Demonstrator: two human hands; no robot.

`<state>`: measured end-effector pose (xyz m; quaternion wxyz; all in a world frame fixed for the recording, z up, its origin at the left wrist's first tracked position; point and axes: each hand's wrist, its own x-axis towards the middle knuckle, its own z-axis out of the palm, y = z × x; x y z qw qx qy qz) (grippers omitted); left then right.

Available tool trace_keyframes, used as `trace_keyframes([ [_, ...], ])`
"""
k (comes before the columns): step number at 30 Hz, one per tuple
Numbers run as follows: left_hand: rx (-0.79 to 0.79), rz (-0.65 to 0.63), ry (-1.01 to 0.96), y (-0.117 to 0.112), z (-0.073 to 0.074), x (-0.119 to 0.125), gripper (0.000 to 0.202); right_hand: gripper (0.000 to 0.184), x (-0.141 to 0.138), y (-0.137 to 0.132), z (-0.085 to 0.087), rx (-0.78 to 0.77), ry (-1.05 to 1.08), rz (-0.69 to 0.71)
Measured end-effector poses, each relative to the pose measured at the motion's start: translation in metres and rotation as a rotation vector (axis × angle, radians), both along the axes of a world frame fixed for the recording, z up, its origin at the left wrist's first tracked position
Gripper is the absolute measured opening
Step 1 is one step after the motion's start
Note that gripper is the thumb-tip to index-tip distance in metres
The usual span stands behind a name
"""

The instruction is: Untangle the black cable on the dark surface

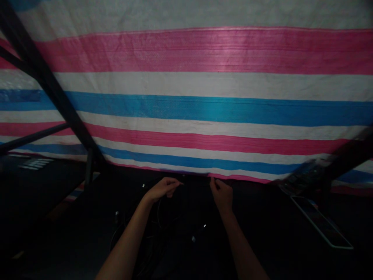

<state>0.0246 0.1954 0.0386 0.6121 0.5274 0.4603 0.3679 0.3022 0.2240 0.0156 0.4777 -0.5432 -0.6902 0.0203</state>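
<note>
My left hand (162, 188) and my right hand (222, 193) reach forward over a dark surface, near the lower edge of a striped tarp (192, 89). Both hands have their fingers pinched together. A thin dark cable (196, 176) seems to run between the two pinches, but it is hard to make out in the gloom. Below my forearms lies a tangle of dark cables (163, 229) with small pale connectors (193, 238).
The pink, blue and white tarp fills the upper view. Black metal bars (49, 83) slant across the left. A phone (320, 222) lies flat at the right, with a blurred dark object (303, 177) just above it. The surface is very dark.
</note>
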Motion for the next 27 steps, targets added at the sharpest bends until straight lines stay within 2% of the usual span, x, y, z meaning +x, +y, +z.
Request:
trace_keyframes([
  [7, 0.012, 0.062, -0.046, 0.003, -0.006, -0.001, 0.048, 0.051, 0.003, 0.001, 0.0, 0.027, 0.084, -0.079],
  [18, 0.017, 0.145, -0.049, 0.005, -0.009, 0.002, 0.047, 0.049, -0.005, 0.0, -0.008, 0.017, 0.1, 0.055],
  [27, 0.083, 0.322, -0.121, 0.013, -0.014, 0.001, 0.046, 0.047, -0.009, 0.0, -0.008, -0.061, 0.085, 0.205],
])
